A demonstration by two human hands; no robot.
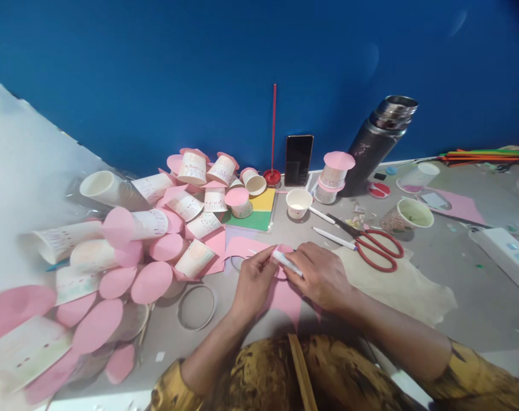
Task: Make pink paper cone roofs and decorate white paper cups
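Table (456,274), grey and littered, bears a heap of pink-lidded paper cups (156,228) at your left. Flat pink paper sheet (285,299) lies at the near edge beneath both hands. Left hand (253,282): fingers pinched narrow at the sheet; press it flat. Right hand (321,277): fingers closed round a slim white pen (287,261); keep it steady.

Garment: mustard-yellow fabric top (263,371) with dark brown mottling, bottom centre of the frame.
Sleeves: left sleeve (169,391) and right sleeve (486,377) carried the same print and ended near the elbows.
Hands: left hand (253,279) and right hand (321,277) were bare.
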